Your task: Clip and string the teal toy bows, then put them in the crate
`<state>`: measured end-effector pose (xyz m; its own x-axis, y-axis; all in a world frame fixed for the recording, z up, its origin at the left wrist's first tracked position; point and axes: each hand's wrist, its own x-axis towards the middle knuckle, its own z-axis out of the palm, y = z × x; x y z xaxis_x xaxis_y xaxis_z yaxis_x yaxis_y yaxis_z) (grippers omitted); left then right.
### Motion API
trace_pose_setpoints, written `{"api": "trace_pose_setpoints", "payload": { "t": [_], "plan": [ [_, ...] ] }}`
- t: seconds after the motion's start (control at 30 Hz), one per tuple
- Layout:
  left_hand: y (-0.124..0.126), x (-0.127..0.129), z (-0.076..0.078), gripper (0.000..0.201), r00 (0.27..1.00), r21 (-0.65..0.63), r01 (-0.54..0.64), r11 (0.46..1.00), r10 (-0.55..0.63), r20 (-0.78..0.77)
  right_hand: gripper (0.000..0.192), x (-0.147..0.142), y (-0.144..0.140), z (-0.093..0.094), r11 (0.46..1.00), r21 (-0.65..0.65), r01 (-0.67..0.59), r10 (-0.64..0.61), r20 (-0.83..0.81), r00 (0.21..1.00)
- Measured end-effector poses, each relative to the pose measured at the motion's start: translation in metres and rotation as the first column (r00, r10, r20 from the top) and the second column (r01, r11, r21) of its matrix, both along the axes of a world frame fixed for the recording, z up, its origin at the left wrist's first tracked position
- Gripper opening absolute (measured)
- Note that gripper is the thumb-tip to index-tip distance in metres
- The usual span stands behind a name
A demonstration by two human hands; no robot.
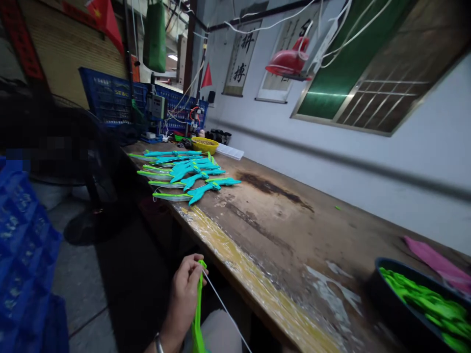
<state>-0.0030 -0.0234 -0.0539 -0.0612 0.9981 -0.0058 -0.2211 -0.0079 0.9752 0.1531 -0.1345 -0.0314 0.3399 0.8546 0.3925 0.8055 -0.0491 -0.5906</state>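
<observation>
My left hand (184,294) is low in the view, just off the near edge of the wooden workbench (279,235). Its fingers pinch the tip of a bright green plastic strip (197,314) that hangs down towards my lap. A thin white string (224,306) runs from that tip down to the right. My right hand is out of sight. Farther along the bench lies a row of several teal and green toy bows (187,174), side by side.
A dark bowl (382,294) full of green plastic parts sits at the right, with a pink piece (434,260) behind it. A yellow bowl (204,145), blue crates (110,98) and wiring stand at the far end. A blue crate (22,255) and a fan are at the left.
</observation>
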Motion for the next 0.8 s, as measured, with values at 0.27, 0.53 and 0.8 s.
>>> {"api": "trace_pose_setpoints", "payload": {
  "t": [0.27, 0.53, 0.8],
  "plan": [
    [-0.014, -0.002, 0.013, 0.020, 0.988, 0.248, 0.072, 0.966, -0.035, -0.149, 0.040, -0.044, 0.074, 0.014, 0.954, -0.028, -0.298, 0.123, -0.870, 0.477],
    [-0.024, -0.002, 0.018, 0.019, 0.976, 0.109, 0.155, 0.982, -0.170, 0.140, 0.053, -0.048, 0.060, 0.000, 0.976, 0.002, -0.217, 0.100, -0.891, 0.443],
    [-0.023, -0.015, 0.026, 0.016, 0.700, -0.012, 0.402, 0.916, -0.299, 0.648, 0.025, -0.038, 0.048, 0.044, 0.918, 0.040, -0.394, 0.368, -0.454, 0.811]
  ]
}}
